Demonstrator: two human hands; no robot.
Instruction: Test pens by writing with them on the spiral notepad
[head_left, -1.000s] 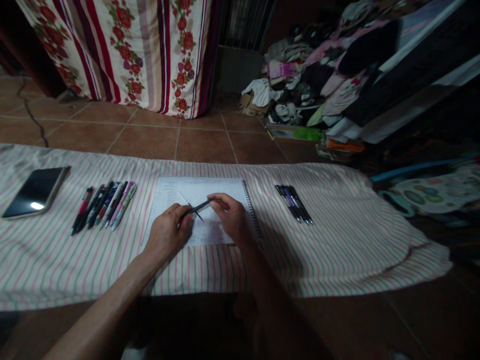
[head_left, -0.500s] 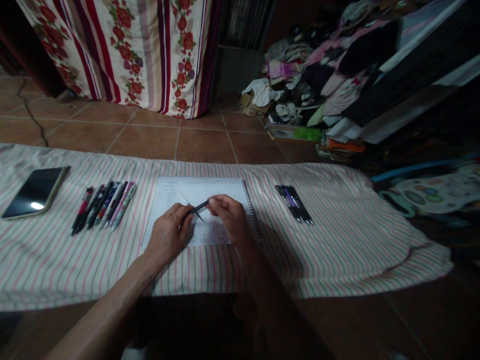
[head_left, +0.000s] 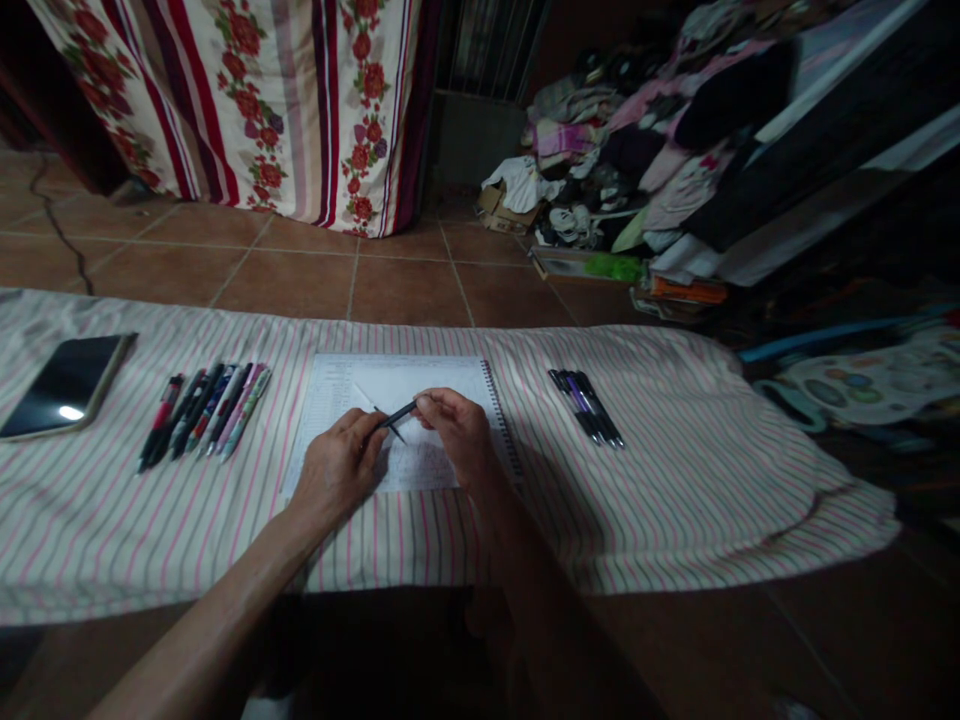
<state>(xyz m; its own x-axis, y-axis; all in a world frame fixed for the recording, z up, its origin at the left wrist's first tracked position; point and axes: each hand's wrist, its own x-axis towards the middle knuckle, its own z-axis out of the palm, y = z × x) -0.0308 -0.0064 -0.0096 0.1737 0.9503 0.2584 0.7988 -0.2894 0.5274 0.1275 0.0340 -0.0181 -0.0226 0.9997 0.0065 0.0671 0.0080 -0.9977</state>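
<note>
Both of my hands are closed on one dark pen (head_left: 397,413), held at a slant above a spiral notebook (head_left: 420,375). My left hand (head_left: 341,455) grips its lower left end, and my right hand (head_left: 457,428) pinches the upper right end between thumb and fingers. Beneath the pen, a thin white stick with a dark end, like a pen refill (head_left: 367,397), lies across the page; its middle is hidden behind the pen. Writing covers the lower part of the page, and the wire binding runs down its right side.
Left of the notebook lies a row of several pens (head_left: 214,410), with a phone (head_left: 64,385) beyond them. Several dark and purple pens (head_left: 586,408) lie to the right. A striped cloth (head_left: 697,450) covers the table. Clothes (head_left: 637,150) are piled on the far floor.
Almost nothing differs. Both hands keep their hold on the pen in the same place, and the whole view has shifted very slightly.
</note>
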